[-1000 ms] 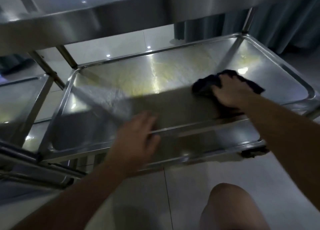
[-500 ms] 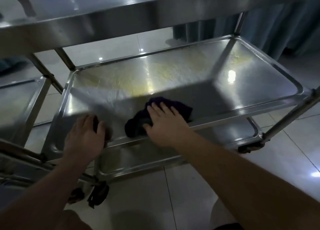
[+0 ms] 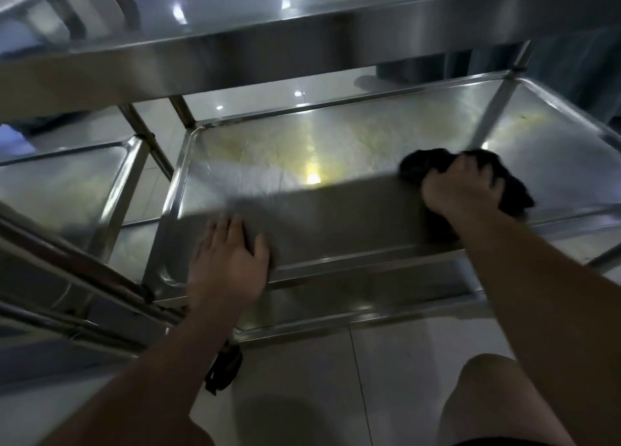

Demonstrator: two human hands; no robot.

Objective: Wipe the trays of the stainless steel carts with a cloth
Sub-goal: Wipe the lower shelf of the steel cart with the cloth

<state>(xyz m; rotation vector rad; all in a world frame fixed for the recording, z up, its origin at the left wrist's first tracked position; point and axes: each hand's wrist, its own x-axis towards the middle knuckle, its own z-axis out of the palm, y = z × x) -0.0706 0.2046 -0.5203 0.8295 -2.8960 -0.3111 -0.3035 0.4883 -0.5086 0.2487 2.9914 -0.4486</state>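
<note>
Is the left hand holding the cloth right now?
No, the dark cloth is under the right hand, while the left hand rests flat on the middle tray.

Left hand (image 3: 228, 260) lies flat with fingers spread; right hand (image 3: 465, 186) is curled, arm outstretched.

Tray (image 3: 336, 149) brushed steel, shiny; cloth (image 3: 514, 190) dark, soft fabric.

Glossy pale floor tiles (image 3: 403, 371), dark curtain (image 3: 571, 62) behind
</note>
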